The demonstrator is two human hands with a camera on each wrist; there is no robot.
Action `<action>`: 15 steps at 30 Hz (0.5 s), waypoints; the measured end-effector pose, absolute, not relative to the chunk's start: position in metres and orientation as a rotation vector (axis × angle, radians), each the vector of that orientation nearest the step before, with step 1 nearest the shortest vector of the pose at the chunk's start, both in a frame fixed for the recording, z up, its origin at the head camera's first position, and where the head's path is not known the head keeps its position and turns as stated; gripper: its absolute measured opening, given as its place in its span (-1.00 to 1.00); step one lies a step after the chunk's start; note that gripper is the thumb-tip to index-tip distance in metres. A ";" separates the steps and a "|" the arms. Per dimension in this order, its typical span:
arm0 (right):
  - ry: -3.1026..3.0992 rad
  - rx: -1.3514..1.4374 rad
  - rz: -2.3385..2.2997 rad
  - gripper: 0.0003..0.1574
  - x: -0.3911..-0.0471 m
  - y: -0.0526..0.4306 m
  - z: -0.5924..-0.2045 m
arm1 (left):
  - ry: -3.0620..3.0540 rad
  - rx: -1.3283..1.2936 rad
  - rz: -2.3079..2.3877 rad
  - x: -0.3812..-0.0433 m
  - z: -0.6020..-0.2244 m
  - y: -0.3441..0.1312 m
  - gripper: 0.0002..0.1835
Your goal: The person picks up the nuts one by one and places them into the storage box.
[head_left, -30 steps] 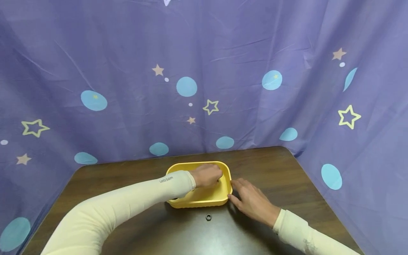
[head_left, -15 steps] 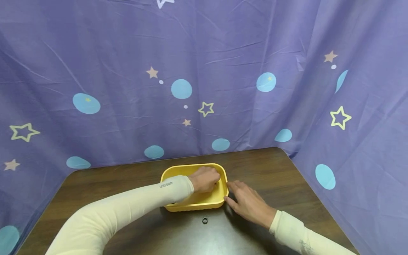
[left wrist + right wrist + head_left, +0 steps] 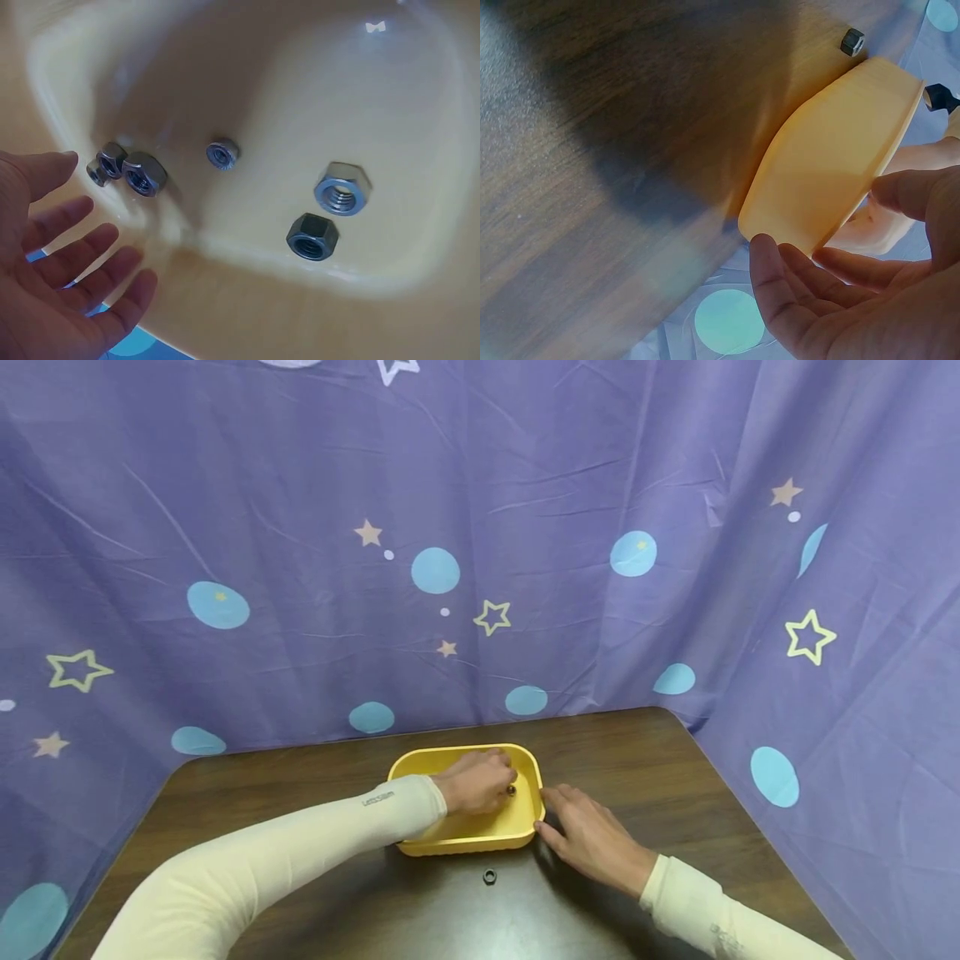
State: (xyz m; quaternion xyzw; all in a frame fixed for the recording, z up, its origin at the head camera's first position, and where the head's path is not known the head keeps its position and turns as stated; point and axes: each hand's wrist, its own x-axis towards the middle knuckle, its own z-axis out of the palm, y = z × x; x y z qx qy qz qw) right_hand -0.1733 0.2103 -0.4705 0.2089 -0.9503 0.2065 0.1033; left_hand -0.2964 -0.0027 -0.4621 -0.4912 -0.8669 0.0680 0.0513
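My left hand (image 3: 480, 782) is inside the yellow plastic bin (image 3: 465, 843). In the left wrist view the left hand (image 3: 75, 262) has its thumb and fingers spread, holding nothing. Near its thumb lie a large hex nut (image 3: 144, 174) and two smaller nuts, one of them (image 3: 112, 160) partly overlapped. A small nut (image 3: 223, 154) lies mid-bin; a silver hex nut (image 3: 343, 189) and a dark hex nut (image 3: 313, 237) lie further off. My right hand (image 3: 596, 839) touches the bin's right end with thumb and fingers lightly extended, its thumb at the rim in the right wrist view.
One dark nut (image 3: 490, 877) lies on the brown wooden table (image 3: 360, 910), just in front of the bin. Behind and at the sides hangs a purple curtain (image 3: 300, 677) with stars and blue dots.
My left hand has drawn slightly back to the left inside the bin, and a nut now shows beside its fingers. The right hand stays at the bin's end.
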 end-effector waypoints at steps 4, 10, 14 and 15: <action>-2.812 0.605 0.614 -0.42 -0.172 0.209 -0.470 | -2.605 -1.498 0.202 -0.290 -0.460 -0.010 -0.88; -2.821 0.585 0.617 -0.42 -0.173 0.209 -0.470 | -2.555 -1.598 0.144 -0.284 -0.456 -0.024 -0.74; -2.816 0.596 0.626 -0.42 -0.173 0.209 -0.470 | -2.617 -1.640 0.056 -0.284 -0.455 -0.034 -0.70; -2.814 0.598 0.625 -0.42 -0.173 0.209 -0.470 | -2.636 -1.640 0.038 -0.284 -0.455 -0.036 -0.70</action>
